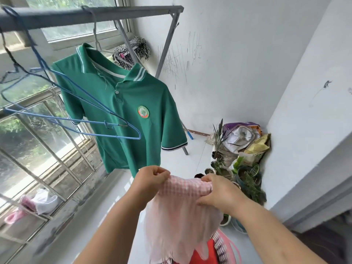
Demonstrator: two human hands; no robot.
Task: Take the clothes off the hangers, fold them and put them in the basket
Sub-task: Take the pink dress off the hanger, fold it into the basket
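Pink checked cloth (182, 212) hangs from both my hands, just above the basket (226, 246). My left hand (152, 178) pinches its top left corner and my right hand (221, 193) grips its top right edge. Behind, a green polo (123, 111) hangs from the rail (85, 16) beside empty blue hangers (76, 121).

No text was legible; the round badge (142, 112) on the green polo shirt (122, 141), hanging above the gripped pink garment (182, 206), showed only a blurred emblem.
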